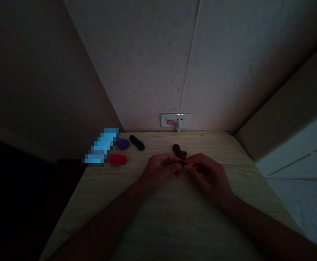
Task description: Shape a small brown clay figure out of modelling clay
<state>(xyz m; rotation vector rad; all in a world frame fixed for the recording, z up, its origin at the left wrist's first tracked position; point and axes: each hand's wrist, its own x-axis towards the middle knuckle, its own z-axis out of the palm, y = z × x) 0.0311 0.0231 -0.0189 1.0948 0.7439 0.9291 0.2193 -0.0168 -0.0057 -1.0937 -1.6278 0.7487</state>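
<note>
While both hands work a small dark piece (184,163), a knobby brown clay-like form (178,151) lies just beyond them on the table (153,221).

Head view: the left hand (161,168) and right hand (211,175) pinch the piece between their fingertips, its shape too dim to tell. Lobes already mark the brown form, so shaping seems partly done; the pinched piece looks unfinished, and the black roll (137,142), purple lump (124,144) and red lump (119,159) lie untouched.

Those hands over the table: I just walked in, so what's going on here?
A person's left hand and right hand pinch a small dark piece, too dim to identify. A lumpy brown piece lies just beyond. Farther left on the table are a black piece, a purple lump and a red piece.
</note>
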